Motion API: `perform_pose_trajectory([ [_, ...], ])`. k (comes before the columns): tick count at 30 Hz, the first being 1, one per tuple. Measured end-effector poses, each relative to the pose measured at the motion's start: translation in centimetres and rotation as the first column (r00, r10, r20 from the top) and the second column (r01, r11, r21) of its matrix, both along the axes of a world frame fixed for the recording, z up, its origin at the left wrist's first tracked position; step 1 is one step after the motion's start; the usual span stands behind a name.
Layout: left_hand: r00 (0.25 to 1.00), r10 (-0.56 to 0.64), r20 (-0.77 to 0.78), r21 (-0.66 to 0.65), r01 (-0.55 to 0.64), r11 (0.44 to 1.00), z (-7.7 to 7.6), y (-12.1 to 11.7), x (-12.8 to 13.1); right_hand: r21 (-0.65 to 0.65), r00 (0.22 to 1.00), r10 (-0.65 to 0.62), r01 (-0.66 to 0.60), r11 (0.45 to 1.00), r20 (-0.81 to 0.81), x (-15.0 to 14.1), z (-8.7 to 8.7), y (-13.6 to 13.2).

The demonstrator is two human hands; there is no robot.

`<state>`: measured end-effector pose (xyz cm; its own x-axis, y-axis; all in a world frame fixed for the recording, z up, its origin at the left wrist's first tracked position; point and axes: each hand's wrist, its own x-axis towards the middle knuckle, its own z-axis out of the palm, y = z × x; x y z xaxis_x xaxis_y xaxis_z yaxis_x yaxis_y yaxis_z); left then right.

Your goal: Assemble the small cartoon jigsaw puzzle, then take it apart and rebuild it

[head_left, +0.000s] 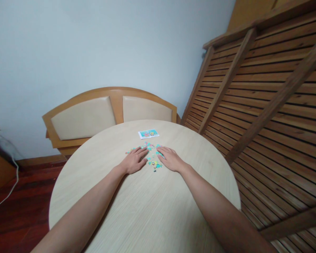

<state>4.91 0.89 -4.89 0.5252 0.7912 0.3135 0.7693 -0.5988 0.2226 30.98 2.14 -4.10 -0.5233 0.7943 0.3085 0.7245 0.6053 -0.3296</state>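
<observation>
Small jigsaw puzzle pieces (154,163) in turquoise, yellow and pink lie scattered on the round table (137,211). My left hand (135,160) rests palm down at the left of the pieces, fingers stretched over some of them. Opposite it, my right hand (170,158) lies flat at the right side, its fingertips over a few more. A joined-looking yellow cluster sits between and slightly nearer than the hands. Beyond them is a picture card (149,134) with cartoon figures on turquoise. Pieces under both hands are partly hidden.
Behind the table stands a wooden headboard (117,92) with cream padded panels, against a pale wall (121,42). A slatted wooden frame (252,95) leans along the right side. At the left, a white cable (17,172) hangs down to the dark red floor (28,196).
</observation>
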Motion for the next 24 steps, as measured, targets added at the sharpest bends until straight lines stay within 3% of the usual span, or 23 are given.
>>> perform_pose_trajectory([
  [3, 1.000, 0.011, -0.021, 0.016, -0.011, 1.000, 0.3, 0.1, 0.1, -0.014, 1.000, 0.012, -0.012, 1.000, 0.021, -0.4, -0.2, 0.1],
  [9, 0.986, 0.156, -0.059, 0.064, -0.152, 0.986, 1.0, 0.1, -0.9, -0.007, 0.999, -0.040, 0.041, 0.999, 0.032, -0.3, 0.4, 0.1],
  [16, 0.946, 0.303, -0.120, 0.048, -0.299, 0.953, 0.5, 0.4, -1.3, -0.032, 0.978, -0.163, 0.169, 0.985, 0.133, -0.9, 0.4, 0.6],
  [24, 0.923, 0.350, -0.161, 0.040, -0.348, 0.937, 1.0, 0.2, -1.3, -0.015, 0.941, -0.315, 0.319, 0.948, 0.126, 0.2, -0.1, 1.1],
])
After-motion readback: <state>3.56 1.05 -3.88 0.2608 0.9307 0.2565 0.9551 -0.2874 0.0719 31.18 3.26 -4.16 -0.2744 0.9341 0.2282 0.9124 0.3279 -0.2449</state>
